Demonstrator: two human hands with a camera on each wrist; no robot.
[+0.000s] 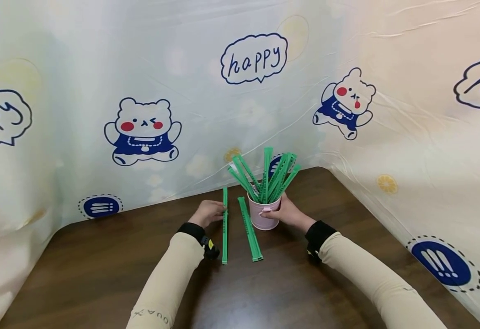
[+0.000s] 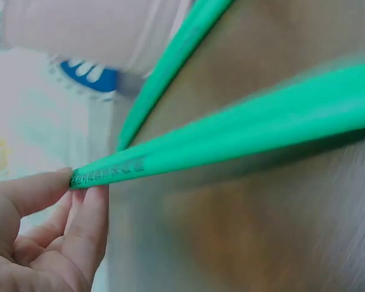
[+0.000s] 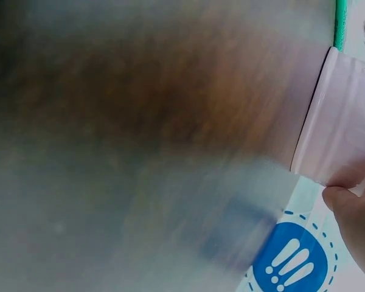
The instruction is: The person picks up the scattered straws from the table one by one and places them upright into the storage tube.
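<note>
My left hand (image 1: 210,213) pinches a long, thin green stick packet (image 1: 225,233) near its far end. In the left wrist view the thumb and fingertips close on the printed end of that packet (image 2: 243,135), and its length reaches away over the table. My right hand (image 1: 288,213) grips the side of a small pink bucket (image 1: 259,219), the thumb across its front. The right wrist view catches the bucket wall (image 3: 334,121) and part of the hand (image 3: 359,222). Several green stick packets (image 1: 266,183) stand fanned out in the bucket.
Between the left hand and the bucket, another green packet (image 1: 249,230) lies on the brown wooden table (image 1: 264,292). A pale printed sheet (image 1: 199,91) with cartoon bears hangs behind the table and along its sides.
</note>
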